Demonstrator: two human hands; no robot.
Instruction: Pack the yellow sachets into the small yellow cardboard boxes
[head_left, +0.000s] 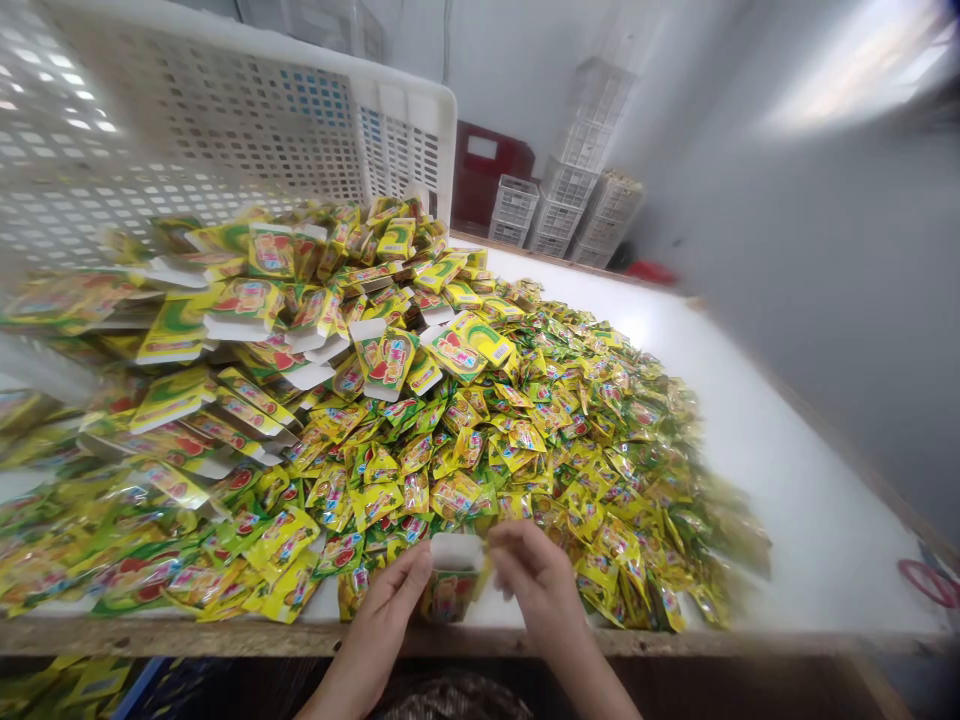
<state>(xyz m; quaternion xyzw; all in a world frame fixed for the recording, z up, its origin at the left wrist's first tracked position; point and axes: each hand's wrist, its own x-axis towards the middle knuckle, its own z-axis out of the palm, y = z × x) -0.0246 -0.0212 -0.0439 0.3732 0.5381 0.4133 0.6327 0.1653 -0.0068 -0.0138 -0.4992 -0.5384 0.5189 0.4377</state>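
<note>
Near the table's front edge, my left hand (395, 598) holds a small printed box (450, 594) by its left side, its white flap up. My right hand (531, 574) is at the box's right side with bent fingers, slightly blurred; whether anything is between them is hard to make out. Behind the hands spreads a heap of small shiny yellow and green packets (517, 440). More printed boxes (247, 303), several with flaps open, are piled to the left and at the back.
A white perforated basket (405, 95) lies behind the boxes at the left. The white table (757, 440) has a wooden front edge. Stacked crates (555, 215) stand by the far wall. Red-handled scissors (928, 582) are at the far right.
</note>
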